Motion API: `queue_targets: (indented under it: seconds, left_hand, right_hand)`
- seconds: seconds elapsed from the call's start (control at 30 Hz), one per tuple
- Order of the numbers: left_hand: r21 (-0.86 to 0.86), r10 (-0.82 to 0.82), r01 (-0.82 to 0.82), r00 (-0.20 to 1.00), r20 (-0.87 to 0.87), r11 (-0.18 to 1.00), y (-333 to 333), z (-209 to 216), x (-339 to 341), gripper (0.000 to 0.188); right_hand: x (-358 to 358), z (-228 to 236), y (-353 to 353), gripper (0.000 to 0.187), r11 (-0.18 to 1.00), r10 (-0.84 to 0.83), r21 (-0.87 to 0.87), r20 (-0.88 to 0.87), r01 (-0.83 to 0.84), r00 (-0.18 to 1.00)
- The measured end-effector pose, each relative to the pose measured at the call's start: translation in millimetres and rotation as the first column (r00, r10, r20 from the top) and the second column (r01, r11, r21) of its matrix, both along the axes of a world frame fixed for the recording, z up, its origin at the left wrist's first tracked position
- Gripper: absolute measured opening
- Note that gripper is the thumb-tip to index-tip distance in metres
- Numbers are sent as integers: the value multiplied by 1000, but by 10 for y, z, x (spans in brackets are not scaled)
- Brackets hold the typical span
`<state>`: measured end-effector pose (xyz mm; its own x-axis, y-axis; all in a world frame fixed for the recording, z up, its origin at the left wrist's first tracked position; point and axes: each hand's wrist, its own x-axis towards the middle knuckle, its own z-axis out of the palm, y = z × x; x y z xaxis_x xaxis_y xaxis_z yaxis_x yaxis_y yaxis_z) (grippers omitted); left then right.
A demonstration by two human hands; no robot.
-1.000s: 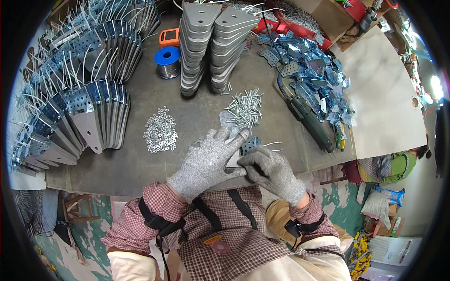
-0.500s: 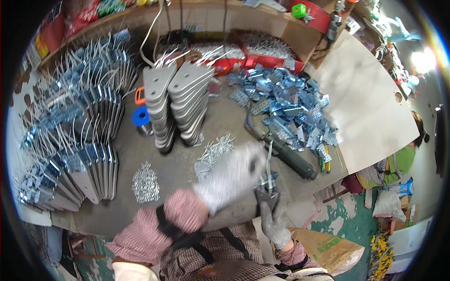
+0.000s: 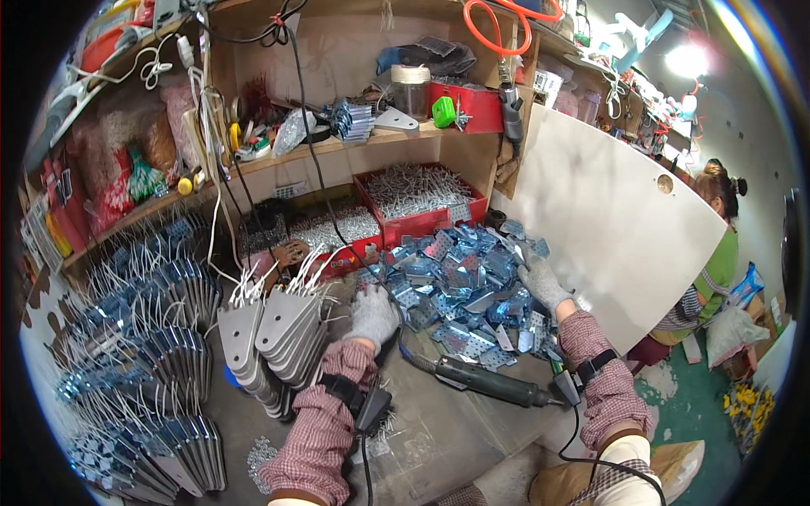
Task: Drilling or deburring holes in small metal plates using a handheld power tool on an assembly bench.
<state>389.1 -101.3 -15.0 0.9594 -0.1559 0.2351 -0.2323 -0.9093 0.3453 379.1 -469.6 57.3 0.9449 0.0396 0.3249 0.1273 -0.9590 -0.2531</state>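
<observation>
My left hand (image 3: pixel 372 316), in a grey glove, reaches to the near left edge of a heap of bluish metal brackets (image 3: pixel 472 287). Its fingers look loosely apart, with the tips partly hidden, and nothing shows in them. My right hand (image 3: pixel 542 282), also gloved, lies at the heap's right side with its fingers stretched among the brackets. A dark green electric screwdriver (image 3: pixel 494 384) rests on the table between my forearms. Left of my left hand stand two stacks of grey metal plates (image 3: pixel 283 325) with white cables at their far ends.
Rows of plates with brackets and white cables (image 3: pixel 160 363) fill the table's left side. Red bins (image 3: pixel 422 221) of screws stand behind the heap, under a cluttered shelf (image 3: pixel 371 143). A pale board (image 3: pixel 616 211) borders the right. A person in green (image 3: pixel 717 270) is beyond it.
The view has tilted up. Both hands have moved forward to the bracket heap. The pale plate at my left hand and the cabled piece in my right hand are no longer in them.
</observation>
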Motion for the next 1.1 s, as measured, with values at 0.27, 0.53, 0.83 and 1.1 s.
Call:
queue_targets:
  seconds: [0.27,0.53,0.83,1.1]
  left_hand:
    - [-91,-60,61,998,9,994,419,249,-921,24]
    - [-31,103,-98,911,399,995,580,918,-1719,45]
    - [-652,-182,-253,833,-523,715,1546,535,-3437,43]
    - [-819,-304,15,932,-196,573,1252,937,-3571,41]
  right_hand:
    - [-183,228,883,64,881,466,162,-138,-445,874]
    - [-332,185,1254,63,739,674,-31,56,-673,737]
    - [-2139,302,1700,78,245,405,966,-29,-78,914]
    - [-3030,-428,2635,72,259,781,966,-198,-18,592]
